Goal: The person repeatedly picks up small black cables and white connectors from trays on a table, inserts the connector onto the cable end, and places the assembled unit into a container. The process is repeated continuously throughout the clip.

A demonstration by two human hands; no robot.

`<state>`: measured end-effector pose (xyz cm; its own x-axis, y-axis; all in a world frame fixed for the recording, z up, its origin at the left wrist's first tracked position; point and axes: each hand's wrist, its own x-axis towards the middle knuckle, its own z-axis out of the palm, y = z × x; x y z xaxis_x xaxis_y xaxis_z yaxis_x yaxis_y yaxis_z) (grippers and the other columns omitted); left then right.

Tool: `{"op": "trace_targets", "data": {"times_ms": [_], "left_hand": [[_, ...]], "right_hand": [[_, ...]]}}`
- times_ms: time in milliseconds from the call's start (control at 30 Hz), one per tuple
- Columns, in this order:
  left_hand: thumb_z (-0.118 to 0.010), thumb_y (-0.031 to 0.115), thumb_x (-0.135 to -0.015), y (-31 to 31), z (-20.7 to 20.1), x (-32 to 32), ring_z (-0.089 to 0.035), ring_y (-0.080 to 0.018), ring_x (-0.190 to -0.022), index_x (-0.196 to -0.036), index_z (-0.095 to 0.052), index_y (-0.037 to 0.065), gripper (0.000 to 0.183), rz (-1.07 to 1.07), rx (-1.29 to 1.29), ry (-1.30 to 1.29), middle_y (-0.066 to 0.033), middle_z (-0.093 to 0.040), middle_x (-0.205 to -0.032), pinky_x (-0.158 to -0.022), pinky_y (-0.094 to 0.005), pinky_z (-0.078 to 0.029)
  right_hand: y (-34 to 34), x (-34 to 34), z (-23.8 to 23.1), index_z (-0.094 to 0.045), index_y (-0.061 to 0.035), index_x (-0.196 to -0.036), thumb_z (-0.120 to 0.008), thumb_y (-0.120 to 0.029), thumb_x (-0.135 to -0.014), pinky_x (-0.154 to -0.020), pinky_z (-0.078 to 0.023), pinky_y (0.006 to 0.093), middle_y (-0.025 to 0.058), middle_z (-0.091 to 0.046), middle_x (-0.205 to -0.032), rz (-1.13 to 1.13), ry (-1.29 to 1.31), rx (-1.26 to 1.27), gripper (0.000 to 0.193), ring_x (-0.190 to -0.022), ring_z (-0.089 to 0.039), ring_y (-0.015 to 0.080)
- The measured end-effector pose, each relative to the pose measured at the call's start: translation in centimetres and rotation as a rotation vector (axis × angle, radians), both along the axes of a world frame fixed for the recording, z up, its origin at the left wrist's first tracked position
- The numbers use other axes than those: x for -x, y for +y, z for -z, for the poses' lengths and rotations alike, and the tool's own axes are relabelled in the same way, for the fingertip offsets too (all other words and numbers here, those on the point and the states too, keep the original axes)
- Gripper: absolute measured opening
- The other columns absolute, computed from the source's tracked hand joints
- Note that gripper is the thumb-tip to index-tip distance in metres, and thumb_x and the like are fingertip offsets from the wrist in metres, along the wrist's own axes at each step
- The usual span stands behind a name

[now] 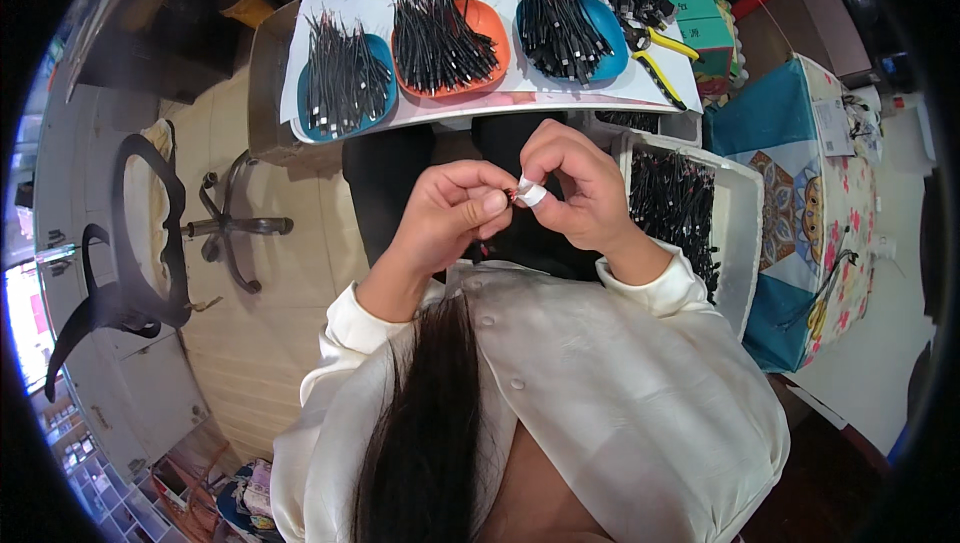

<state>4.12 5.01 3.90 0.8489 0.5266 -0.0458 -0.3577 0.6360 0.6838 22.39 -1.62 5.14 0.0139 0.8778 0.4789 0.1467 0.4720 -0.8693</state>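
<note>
My left hand [455, 211] is closed, pinching a short black cable [508, 195] between thumb and forefinger near its thin red wire ends. Against those ends my right hand [580, 188] is closed too, thumb and forefinger meeting at the wires. White wraps [531, 191] cover the tips of that thumb and finger. Both hands are over my lap, just short of the table's near edge. Most of the cable is hidden by the left palm and fingers.
On the white table [470, 115] stand a left blue tray [385, 93], an orange tray [490, 33] and a right blue tray [605, 28], heaped with black cables. Yellow-handled pliers [660, 73] lie right of them. A white bin [740, 213] of cables is at my right, an office chair [150, 223] at left.
</note>
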Motion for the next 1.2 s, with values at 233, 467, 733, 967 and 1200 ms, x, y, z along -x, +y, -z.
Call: {"op": "trace_targets", "data": {"times_ms": [233, 467, 733, 967, 1200], "left_hand": [[-0.064, 0.008, -0.090, 2.4, -1.8, -0.6, -0.047, -0.0088, -0.059, -0.098, -0.063, -0.004, 0.014, 0.005, 0.074, -0.032, -0.0094, -0.065, -0.086, -0.052, -0.0222, -0.036], [-0.065, 0.006, -0.089, 3.5, -2.1, -0.8, -0.049, -0.0094, -0.061, -0.100, -0.065, -0.004, 0.015, -0.030, -0.064, 0.020, -0.0105, -0.067, -0.089, -0.054, -0.0228, -0.039], [-0.068, 0.008, -0.088, 4.7, -4.3, -0.1, -0.057, -0.0051, -0.059, -0.098, -0.071, 0.000, 0.013, -0.276, -1.012, 0.450, -0.0039, -0.070, -0.080, -0.051, -0.0206, -0.045], [-0.068, 0.003, -0.087, 5.2, -5.0, -0.1, -0.054, -0.0064, -0.060, -0.099, -0.071, -0.004, 0.014, -0.266, -0.883, 0.444, -0.0057, -0.067, -0.079, -0.053, -0.0201, -0.041], [-0.067, 0.005, -0.087, 6.7, -6.0, -0.9, -0.057, -0.0075, -0.058, -0.099, -0.070, -0.002, 0.014, -0.197, -0.986, 0.482, -0.0062, -0.066, -0.073, -0.052, -0.0220, -0.043]], "right_hand": [[2.0, -0.8, -0.4, -0.064, 0.0006, -0.094, -0.071, -0.003, -0.082, -0.070, -0.045, 0.0268, 0.0067, -0.060, -0.093, -0.007, 0.228, 0.054, 0.014, -0.081, -0.056, 0.0155], [2.8, -0.9, -1.2, -0.063, 0.0011, -0.090, -0.069, -0.001, -0.082, -0.069, -0.045, 0.0248, 0.0049, -0.060, -0.089, 0.016, 0.068, 0.039, 0.011, -0.079, -0.056, 0.0132], [2.8, 0.3, -0.5, -0.062, 0.0009, -0.101, -0.063, -0.003, -0.090, -0.072, -0.046, 0.0217, 0.0062, -0.058, -0.106, 0.006, 0.349, 0.179, 0.011, -0.085, -0.055, 0.0090], [4.2, -2.2, -1.9, -0.065, -0.0019, -0.108, -0.069, -0.001, -0.082, -0.074, -0.049, 0.0262, 0.0072, -0.062, -0.104, -0.029, 0.061, 0.096, 0.026, -0.086, -0.060, 0.0137], [5.8, -2.4, -1.9, -0.068, -0.0019, -0.090, -0.070, 0.002, -0.077, -0.068, -0.050, 0.0294, 0.0080, -0.065, -0.089, 0.060, -0.078, -0.089, 0.014, -0.079, -0.063, 0.0220]]}}
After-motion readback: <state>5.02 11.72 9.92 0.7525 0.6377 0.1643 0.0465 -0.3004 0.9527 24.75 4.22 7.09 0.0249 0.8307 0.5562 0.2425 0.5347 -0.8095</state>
